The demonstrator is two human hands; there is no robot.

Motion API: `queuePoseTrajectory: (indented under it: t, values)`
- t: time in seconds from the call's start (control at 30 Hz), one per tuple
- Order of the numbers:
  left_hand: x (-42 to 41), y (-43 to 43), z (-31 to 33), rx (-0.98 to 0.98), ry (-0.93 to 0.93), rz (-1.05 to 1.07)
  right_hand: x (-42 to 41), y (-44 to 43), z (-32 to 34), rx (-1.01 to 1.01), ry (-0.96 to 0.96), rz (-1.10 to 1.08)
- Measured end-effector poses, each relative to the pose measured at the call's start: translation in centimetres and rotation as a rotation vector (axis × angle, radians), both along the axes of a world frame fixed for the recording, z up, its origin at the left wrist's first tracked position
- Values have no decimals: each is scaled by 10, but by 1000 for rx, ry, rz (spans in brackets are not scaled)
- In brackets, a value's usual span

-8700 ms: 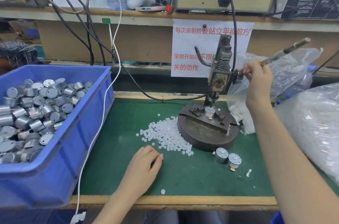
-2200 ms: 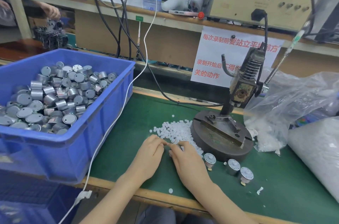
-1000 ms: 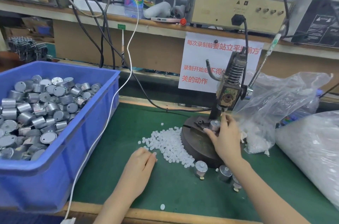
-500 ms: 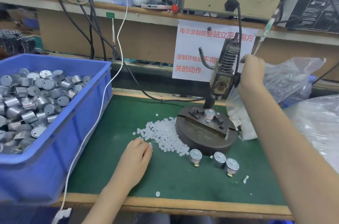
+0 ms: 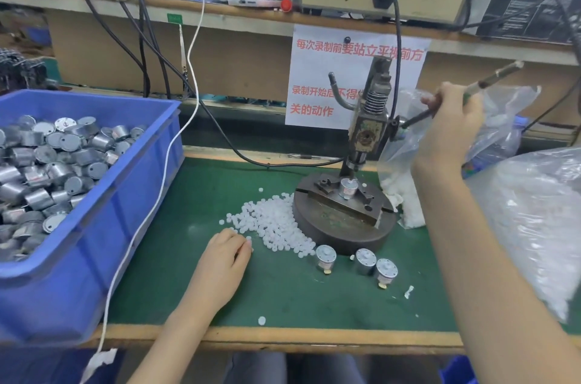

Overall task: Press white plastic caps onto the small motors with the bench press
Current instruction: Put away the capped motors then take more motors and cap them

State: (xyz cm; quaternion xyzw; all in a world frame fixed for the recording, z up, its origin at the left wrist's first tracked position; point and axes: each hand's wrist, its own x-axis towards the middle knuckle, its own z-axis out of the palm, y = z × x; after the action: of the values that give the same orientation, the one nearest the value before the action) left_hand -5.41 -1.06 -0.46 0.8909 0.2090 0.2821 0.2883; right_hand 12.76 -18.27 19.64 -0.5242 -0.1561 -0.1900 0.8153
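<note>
Gripping the lever [image 5: 500, 73], your right hand [image 5: 449, 122] has swung it lower than half a second ago; the bench press [image 5: 367, 128] now bears down on the motor [image 5: 348, 188] seated on its base. Your left hand [image 5: 224, 253] stays flat, fingers relaxed, at the white caps [image 5: 273, 226] left of the press.

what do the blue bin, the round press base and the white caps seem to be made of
Blue bin: moulded plastic, by its uniform colour and soft sheen. Press base: probably steel or iron, dull dark grey, scuffed. White caps: likely plastic, milky and slightly translucent.
</note>
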Motion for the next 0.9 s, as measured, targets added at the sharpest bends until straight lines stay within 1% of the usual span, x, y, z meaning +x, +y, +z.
queuePoseTrajectory:
  t: [0.1, 0.13, 0.17, 0.2, 0.23, 0.27, 0.33, 0.4, 0.47, 0.57, 0.67, 0.8, 0.9]
  values:
    - [0, 0, 0, -14, -4, -3, 0, 1, -17, -68, -50, -57]
    - [0, -1, 0, -11, -4, -3, 2, -1, -31, -97, -21, -85]
    - [0, -1, 0, -8, -3, -4, 3, -2, -46, -150, 54, -98]
    - [-1, -1, 0, -5, -2, -4, 5, -1, -63, -238, 153, -87]
    - [-1, -1, -1, -1, -4, -6, 7, 0, -82, -377, 239, -62]
    - [-1, -1, 0, 4, -7, -9, 7, 3, -100, -546, 266, -34]
    - [-2, -1, 0, 15, -6, -15, 7, 13, -126, -815, 174, 9]
    - [-2, -1, 0, 31, -3, -14, 9, 22, -136, -978, 66, 28]
    - [-2, -2, 1, 35, 6, -13, 15, 26, -138, -1100, 4, 12]
    - [-1, -2, 2, 22, 5, -8, 20, 28, -137, -1193, -74, -76]
    - [-1, -3, 2, 16, 0, -1, 15, 21, -139, -1220, -140, -102]
    - [-2, -3, 1, 28, 16, -7, -7, 3, -143, -1199, -186, -31]
    - [-3, -3, 2, 21, 22, -7, -29, -14, -149, -1124, -179, 62]
